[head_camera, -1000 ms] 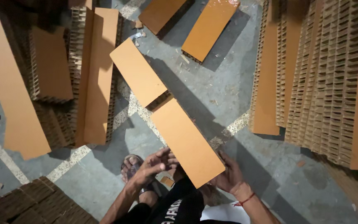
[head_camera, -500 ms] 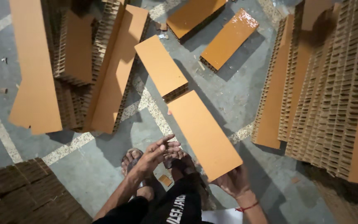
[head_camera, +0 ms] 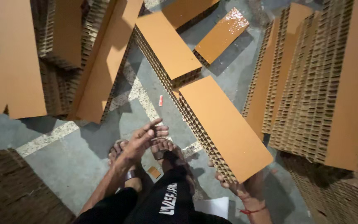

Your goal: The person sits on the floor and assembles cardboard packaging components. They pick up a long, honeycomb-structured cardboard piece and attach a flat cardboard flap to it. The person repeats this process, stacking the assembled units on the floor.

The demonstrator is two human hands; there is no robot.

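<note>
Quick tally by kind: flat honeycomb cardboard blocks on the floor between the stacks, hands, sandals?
Honeycomb cardboard blocks lying flat: 4, held block, next block, glossy block, far block
Hands: 2, left hand, right hand
Sandals: 2
Total: 8

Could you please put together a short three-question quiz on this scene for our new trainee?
1. True or false: the left hand grips the honeycomb cardboard panel.
2. Which hand supports that panel's near end: A the right hand, B the left hand?
3. What lies on the concrete floor between the two feet?

Key: 1 false, it is open in the air, beside the panel. 2 A. 3 a small cardboard scrap.
</note>
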